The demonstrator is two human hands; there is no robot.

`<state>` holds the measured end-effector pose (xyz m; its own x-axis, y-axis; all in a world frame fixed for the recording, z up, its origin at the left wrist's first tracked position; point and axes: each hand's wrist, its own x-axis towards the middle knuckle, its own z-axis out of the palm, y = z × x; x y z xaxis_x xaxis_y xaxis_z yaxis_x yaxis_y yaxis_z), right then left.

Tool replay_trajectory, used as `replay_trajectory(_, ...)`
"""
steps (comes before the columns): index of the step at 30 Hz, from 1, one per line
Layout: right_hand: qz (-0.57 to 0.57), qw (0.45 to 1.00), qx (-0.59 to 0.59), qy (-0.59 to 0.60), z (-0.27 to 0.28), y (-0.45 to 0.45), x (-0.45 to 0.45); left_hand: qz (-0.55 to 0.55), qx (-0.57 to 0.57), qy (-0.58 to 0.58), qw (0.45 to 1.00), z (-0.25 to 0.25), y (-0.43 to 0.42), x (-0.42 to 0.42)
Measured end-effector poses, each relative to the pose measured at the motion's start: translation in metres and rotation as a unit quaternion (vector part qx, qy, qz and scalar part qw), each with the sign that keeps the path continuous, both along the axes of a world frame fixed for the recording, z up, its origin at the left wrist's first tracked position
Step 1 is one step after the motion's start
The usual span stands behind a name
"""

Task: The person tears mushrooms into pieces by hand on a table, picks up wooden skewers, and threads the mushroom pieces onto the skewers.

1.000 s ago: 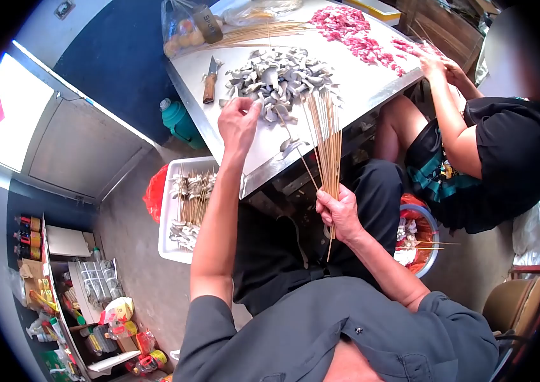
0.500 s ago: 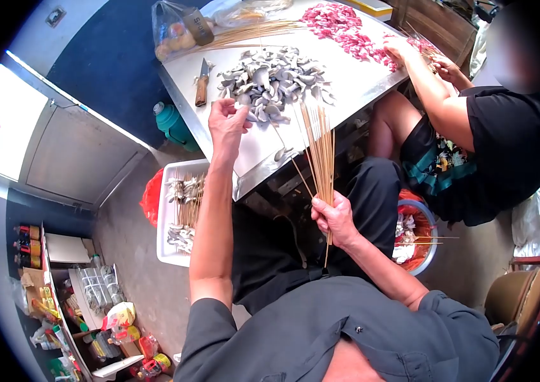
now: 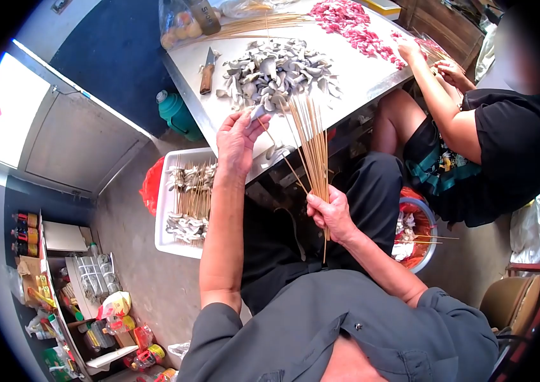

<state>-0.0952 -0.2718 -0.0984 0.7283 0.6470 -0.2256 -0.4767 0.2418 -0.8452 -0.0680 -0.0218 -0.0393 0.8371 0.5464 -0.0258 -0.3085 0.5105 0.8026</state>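
Observation:
My right hand (image 3: 331, 213) is wrapped round a bundle of thin bamboo skewers (image 3: 311, 137), which fan out upward over the table edge. One skewer leans left, apart from the others. A grey mushroom piece (image 3: 277, 151) shows along this skewer; whether it is threaded on or behind it, I cannot tell. My left hand (image 3: 238, 141) pinches another mushroom piece (image 3: 258, 113) close to that skewer's tip. Just beyond my hands, a heap of torn grey mushrooms (image 3: 276, 69) lies on the white table (image 3: 356, 95).
A knife (image 3: 207, 71) lies left of the heap. Loose skewers (image 3: 251, 30) and raw meat pieces (image 3: 346, 25) are at the back. On the floor stand a white tray (image 3: 163, 219) of filled skewers, a teal jug (image 3: 176, 113) and a lined bucket (image 3: 432, 239). A co-worker (image 3: 505, 140) sits at right.
My left hand has moved from the heap's edge toward me and right, bringing a mushroom piece to the leaning skewer's tip. My right hand keeps its grip on the skewers.

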Motion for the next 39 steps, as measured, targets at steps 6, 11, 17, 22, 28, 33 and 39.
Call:
replay_trajectory(6,0.004,1.0,0.006,-0.001,-0.002,-0.001,0.0,0.005,0.035,-0.019,0.999,0.0,0.0,-0.003)
replay_trajectory(11,-0.004,1.0,0.002,-0.004,-0.002,-0.003,0.001,-0.016,0.126,0.018,0.992,0.0,-0.004,-0.011)
replay_trajectory(17,-0.027,1.0,0.015,0.006,0.0,-0.006,0.007,-0.158,0.227,0.086,0.957,0.01,-0.016,-0.014)
replay_trajectory(22,-0.053,0.998,0.023,0.024,0.004,-0.009,0.019,0.094,0.457,0.148,0.872,0.007,0.001,0.028)
replay_trajectory(28,-0.061,0.998,0.02,0.026,0.003,-0.015,0.016,0.153,0.654,0.211,0.711,-0.004,0.015,0.07)
replay_trajectory(33,-0.061,0.997,0.014,0.035,-0.002,-0.018,0.011,0.153,0.657,0.21,0.708,-0.006,0.012,0.07)
replay_trajectory(39,-0.055,0.998,0.02,0.035,-0.002,-0.014,0.011,0.22,0.766,0.106,0.595,-0.008,0.001,0.061)
